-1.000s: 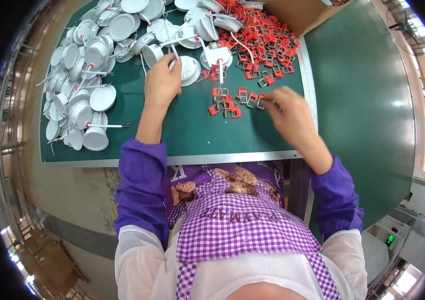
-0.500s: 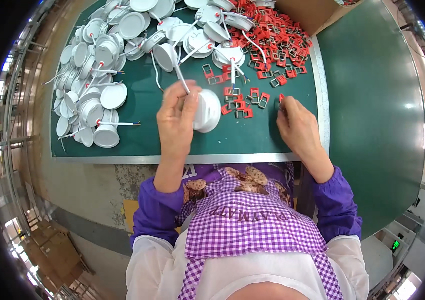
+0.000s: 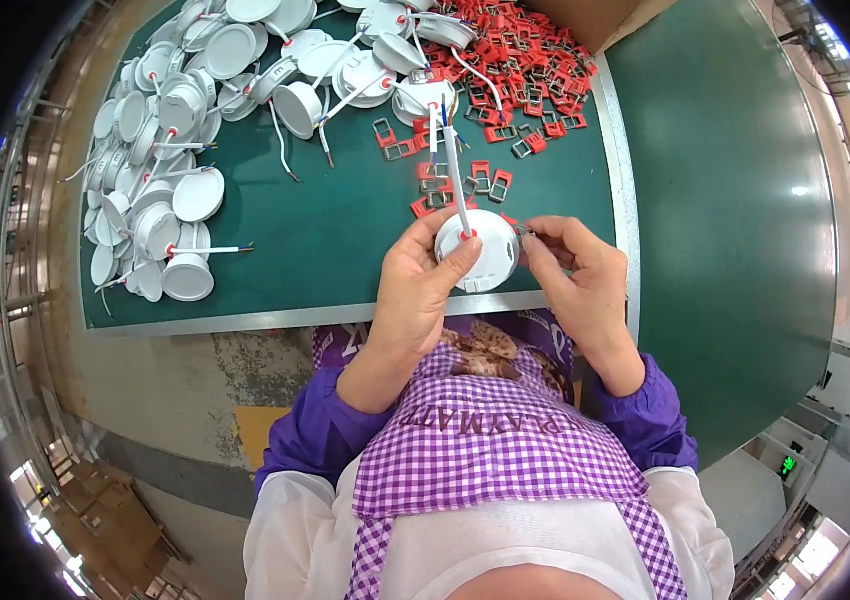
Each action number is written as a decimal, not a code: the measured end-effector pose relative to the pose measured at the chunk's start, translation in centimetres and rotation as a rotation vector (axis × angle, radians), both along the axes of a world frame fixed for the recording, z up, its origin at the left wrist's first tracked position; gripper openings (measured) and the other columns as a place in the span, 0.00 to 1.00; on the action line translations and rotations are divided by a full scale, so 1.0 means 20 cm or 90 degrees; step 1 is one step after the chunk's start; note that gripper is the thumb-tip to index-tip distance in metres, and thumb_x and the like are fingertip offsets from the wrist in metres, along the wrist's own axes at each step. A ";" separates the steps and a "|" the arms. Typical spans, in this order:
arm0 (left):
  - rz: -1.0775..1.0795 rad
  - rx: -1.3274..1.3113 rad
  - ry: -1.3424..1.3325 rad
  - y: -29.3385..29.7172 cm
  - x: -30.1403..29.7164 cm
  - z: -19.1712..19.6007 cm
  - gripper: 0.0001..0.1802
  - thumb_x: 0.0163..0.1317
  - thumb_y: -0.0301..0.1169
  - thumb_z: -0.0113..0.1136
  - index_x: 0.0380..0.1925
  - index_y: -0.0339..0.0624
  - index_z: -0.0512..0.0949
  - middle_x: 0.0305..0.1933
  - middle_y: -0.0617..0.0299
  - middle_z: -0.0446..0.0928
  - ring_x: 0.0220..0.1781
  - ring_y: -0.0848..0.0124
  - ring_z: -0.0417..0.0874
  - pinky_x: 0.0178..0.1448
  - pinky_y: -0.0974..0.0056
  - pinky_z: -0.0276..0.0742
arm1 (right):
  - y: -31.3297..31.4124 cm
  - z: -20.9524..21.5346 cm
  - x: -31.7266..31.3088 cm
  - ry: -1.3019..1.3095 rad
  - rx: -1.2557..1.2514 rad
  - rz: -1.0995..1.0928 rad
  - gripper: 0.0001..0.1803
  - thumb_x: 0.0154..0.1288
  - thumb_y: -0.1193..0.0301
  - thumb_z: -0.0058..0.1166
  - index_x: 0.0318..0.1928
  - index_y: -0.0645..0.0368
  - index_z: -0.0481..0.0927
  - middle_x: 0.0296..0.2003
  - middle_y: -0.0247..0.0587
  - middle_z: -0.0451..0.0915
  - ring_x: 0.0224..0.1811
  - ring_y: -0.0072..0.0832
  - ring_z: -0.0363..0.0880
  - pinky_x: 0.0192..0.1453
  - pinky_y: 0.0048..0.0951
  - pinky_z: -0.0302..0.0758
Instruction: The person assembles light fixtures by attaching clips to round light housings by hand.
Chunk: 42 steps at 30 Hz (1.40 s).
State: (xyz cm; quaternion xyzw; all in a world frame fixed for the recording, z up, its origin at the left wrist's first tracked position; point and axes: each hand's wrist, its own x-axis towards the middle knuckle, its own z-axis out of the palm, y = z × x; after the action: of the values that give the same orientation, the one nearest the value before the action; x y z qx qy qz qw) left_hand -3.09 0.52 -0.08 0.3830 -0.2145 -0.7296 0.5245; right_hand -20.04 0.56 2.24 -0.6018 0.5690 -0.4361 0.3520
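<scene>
Your left hand [image 3: 423,290] grips the white round lamp housing [image 3: 480,250] at centre frame, above the worktop [image 3: 345,230] edge; your right hand [image 3: 575,275] pinches a red spring clip [image 3: 522,229] against its rim. Loosen that pinch and the clip could spring away.

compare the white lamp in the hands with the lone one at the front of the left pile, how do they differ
The held lamp is off the mat, gripped by the left hand and touched by the right hand; the lone lamp lies free on the green mat. The held lamp's lead points away from the person, the lone lamp's points right. Both are round, white, with a red-based lead.
</scene>
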 end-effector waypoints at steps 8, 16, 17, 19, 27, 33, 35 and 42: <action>0.067 -0.157 -0.141 0.00 -0.06 -0.01 0.20 0.65 0.25 0.62 0.52 0.33 0.64 0.49 0.57 0.75 0.50 0.73 0.79 0.54 0.68 0.78 | 0.03 0.01 0.00 0.063 -0.003 -0.009 0.08 0.61 0.80 0.58 0.42 0.66 0.81 0.31 0.44 0.83 0.30 0.27 0.83 0.35 0.25 0.78; 0.069 -0.204 -0.214 0.02 -0.07 -0.04 0.20 0.65 0.26 0.63 0.53 0.34 0.66 0.49 0.57 0.76 0.50 0.73 0.78 0.53 0.69 0.77 | 0.04 -0.01 0.04 0.088 -0.035 0.010 0.07 0.61 0.80 0.59 0.41 0.64 0.80 0.31 0.47 0.82 0.29 0.34 0.84 0.33 0.29 0.78; 0.061 -0.208 -0.213 0.02 -0.07 -0.04 0.20 0.65 0.26 0.63 0.53 0.34 0.67 0.49 0.57 0.76 0.51 0.73 0.78 0.54 0.68 0.76 | 0.04 -0.01 0.04 0.088 -0.033 0.010 0.07 0.61 0.80 0.59 0.41 0.64 0.80 0.31 0.47 0.82 0.29 0.34 0.84 0.33 0.29 0.78; 0.053 -0.212 -0.212 0.02 -0.07 -0.05 0.20 0.65 0.26 0.63 0.53 0.34 0.68 0.49 0.58 0.76 0.51 0.73 0.78 0.54 0.68 0.76 | 0.04 0.00 0.04 0.098 -0.026 0.007 0.07 0.61 0.81 0.59 0.41 0.64 0.79 0.29 0.47 0.82 0.29 0.34 0.84 0.33 0.29 0.78; 0.039 -0.249 -0.171 0.04 -0.04 -0.02 0.20 0.63 0.25 0.65 0.53 0.35 0.70 0.50 0.59 0.76 0.51 0.73 0.78 0.57 0.67 0.75 | 0.01 0.00 0.03 -0.029 0.027 0.013 0.12 0.62 0.81 0.58 0.46 0.64 0.76 0.29 0.40 0.82 0.32 0.26 0.84 0.35 0.26 0.78; -0.024 -0.206 -0.134 0.09 -0.02 -0.01 0.21 0.62 0.21 0.65 0.54 0.35 0.71 0.52 0.59 0.76 0.53 0.73 0.78 0.57 0.67 0.76 | 0.05 0.08 -0.03 -0.184 0.243 0.112 0.27 0.62 0.79 0.61 0.62 0.65 0.69 0.48 0.47 0.80 0.42 0.23 0.84 0.44 0.23 0.79; -0.035 -0.214 -0.121 0.11 -0.03 0.01 0.21 0.62 0.21 0.64 0.54 0.35 0.71 0.52 0.59 0.77 0.53 0.73 0.78 0.57 0.67 0.76 | 0.06 0.08 -0.04 -0.202 0.261 0.110 0.28 0.62 0.79 0.61 0.62 0.66 0.69 0.49 0.48 0.80 0.42 0.24 0.84 0.45 0.23 0.80; -0.107 -0.173 -0.152 0.12 -0.01 0.05 0.19 0.61 0.21 0.64 0.53 0.36 0.74 0.48 0.61 0.79 0.50 0.76 0.79 0.54 0.69 0.77 | 0.04 0.03 -0.12 -0.344 0.390 0.143 0.28 0.59 0.81 0.63 0.60 0.70 0.70 0.47 0.50 0.81 0.44 0.24 0.84 0.48 0.23 0.80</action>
State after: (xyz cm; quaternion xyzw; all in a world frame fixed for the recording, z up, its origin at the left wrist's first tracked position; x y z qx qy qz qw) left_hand -3.26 2.90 0.86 0.3735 -0.4029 -0.6846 0.4791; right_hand -22.38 1.43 2.76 -0.3920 0.4902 -0.3479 0.6964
